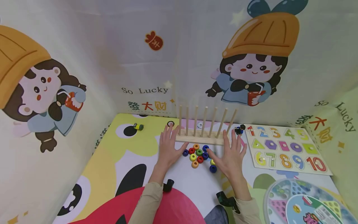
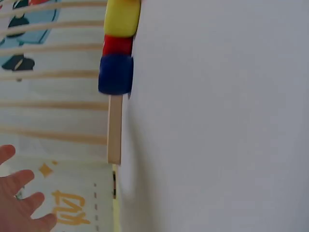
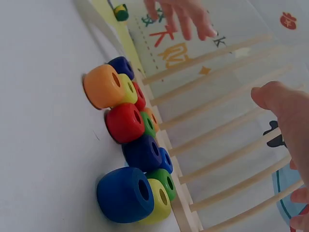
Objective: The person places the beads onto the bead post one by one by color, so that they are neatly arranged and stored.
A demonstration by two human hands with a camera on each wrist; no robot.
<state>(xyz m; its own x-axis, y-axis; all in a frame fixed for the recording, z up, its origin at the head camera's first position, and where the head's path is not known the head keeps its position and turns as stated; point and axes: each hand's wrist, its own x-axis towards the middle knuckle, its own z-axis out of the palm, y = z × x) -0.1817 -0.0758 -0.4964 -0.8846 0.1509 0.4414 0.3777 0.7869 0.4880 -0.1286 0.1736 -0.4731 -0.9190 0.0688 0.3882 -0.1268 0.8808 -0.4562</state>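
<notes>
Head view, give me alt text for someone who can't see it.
Two open hands, left hand and right hand, lie flat on a mat either side of loose coloured beads, before a wooden peg rack. A number puzzle board lies right.

Wooden peg rack point(image 1: 199, 138) with seven bare upright pegs, colourful ringed beads point(image 1: 199, 155) clustered just before it

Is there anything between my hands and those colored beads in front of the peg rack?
Nothing visible. The left hand and right hand lie flat on the mat either side of the beads, with only bare mat between.
</notes>
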